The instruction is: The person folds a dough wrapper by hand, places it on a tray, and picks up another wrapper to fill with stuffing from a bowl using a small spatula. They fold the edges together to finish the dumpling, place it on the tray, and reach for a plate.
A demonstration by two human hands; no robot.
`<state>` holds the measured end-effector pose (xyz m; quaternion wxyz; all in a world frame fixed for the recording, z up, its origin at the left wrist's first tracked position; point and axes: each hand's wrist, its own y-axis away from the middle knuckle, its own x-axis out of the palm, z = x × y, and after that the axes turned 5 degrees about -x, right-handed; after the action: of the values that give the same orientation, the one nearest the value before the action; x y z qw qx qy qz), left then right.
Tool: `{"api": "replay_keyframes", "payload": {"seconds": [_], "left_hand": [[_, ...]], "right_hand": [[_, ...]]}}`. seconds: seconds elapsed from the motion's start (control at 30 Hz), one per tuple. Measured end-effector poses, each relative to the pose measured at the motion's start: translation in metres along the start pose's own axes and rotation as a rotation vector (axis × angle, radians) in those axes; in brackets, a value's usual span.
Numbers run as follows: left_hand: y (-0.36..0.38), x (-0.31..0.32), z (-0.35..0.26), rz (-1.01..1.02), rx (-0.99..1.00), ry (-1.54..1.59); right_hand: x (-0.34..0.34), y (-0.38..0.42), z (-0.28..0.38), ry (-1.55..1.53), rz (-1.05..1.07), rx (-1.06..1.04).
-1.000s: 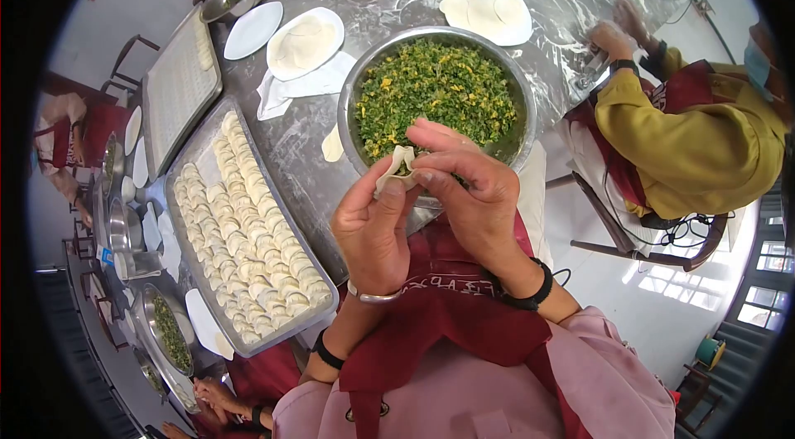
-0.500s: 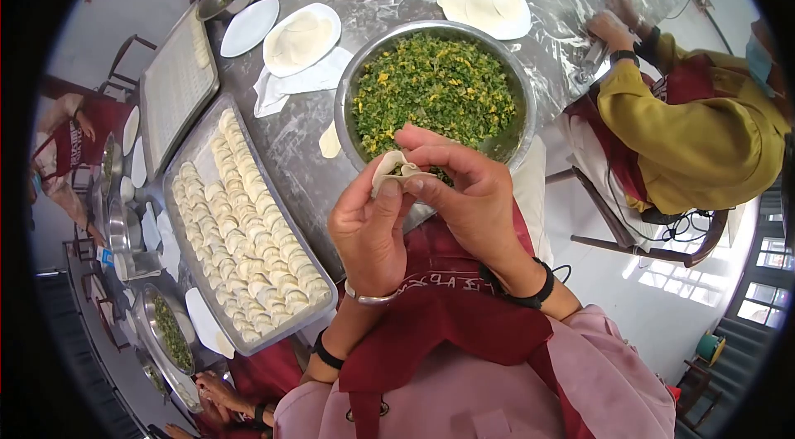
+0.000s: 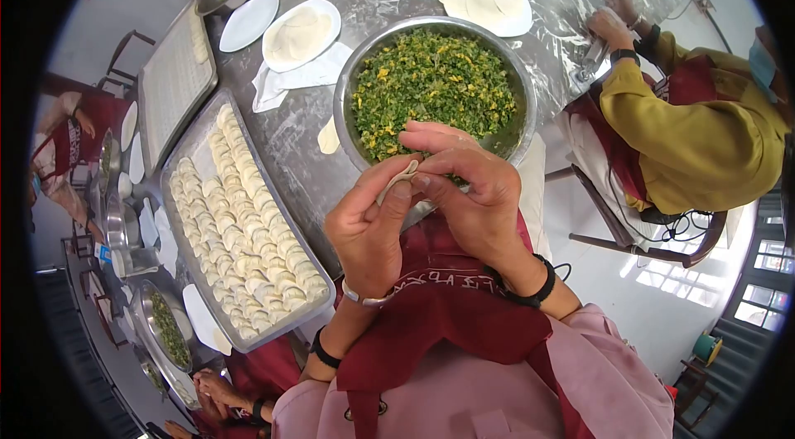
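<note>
A folded dumpling [image 3: 398, 180] of pale dough is held between my two hands, close to the near rim of a steel bowl. My left hand [image 3: 364, 228] pinches its left side between thumb and fingers. At the other end, my right hand [image 3: 472, 190] presses the edge with thumb and forefinger, its other fingers raised. Most of the dumpling is hidden by my fingers. Chopped green and yellow filling [image 3: 435, 91] fills the steel bowl [image 3: 341, 99] just beyond my hands. Rows of finished dumplings [image 3: 248, 232] lie in a metal tray [image 3: 312, 253] to my left.
Plates of round wrappers [image 3: 301, 35] [image 3: 489, 4] stand beyond the bowl, near a white cloth [image 3: 290, 84] and a loose wrapper [image 3: 329, 137]. Another tray [image 3: 170, 83] lies far left. A co-worker in a yellow top [image 3: 687, 124] sits at right; other people work at left.
The wrapper, cupped around filling before, is now folded over and pinched together. My hands have drawn slightly apart at the wrists while the fingers press its edge.
</note>
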<state>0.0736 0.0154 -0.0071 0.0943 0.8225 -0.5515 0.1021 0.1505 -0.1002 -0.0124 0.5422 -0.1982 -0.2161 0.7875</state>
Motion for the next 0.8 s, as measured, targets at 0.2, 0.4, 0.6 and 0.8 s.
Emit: {"api": "replay_keyframes", "payload": {"seconds": [0.2, 0.4, 0.6, 0.8], "left_hand": [[0.0, -0.001, -0.003, 0.03, -0.057, 0.117], [0.001, -0.005, -0.002, 0.064, -0.078, 0.073], [0.002, -0.009, -0.012, 0.13, -0.102, -0.062], [-0.005, -0.031, -0.009, 0.256, -0.003, -0.427]], "right_hand": [[-0.006, 0.0, 0.004, 0.095, 0.057, 0.084], [-0.005, 0.0, -0.004, -0.018, 0.118, 0.056], [-0.005, 0.0, 0.0, 0.101, 0.148, -0.063], [-0.011, 0.0, 0.001, 0.214, 0.255, -0.089]]}}
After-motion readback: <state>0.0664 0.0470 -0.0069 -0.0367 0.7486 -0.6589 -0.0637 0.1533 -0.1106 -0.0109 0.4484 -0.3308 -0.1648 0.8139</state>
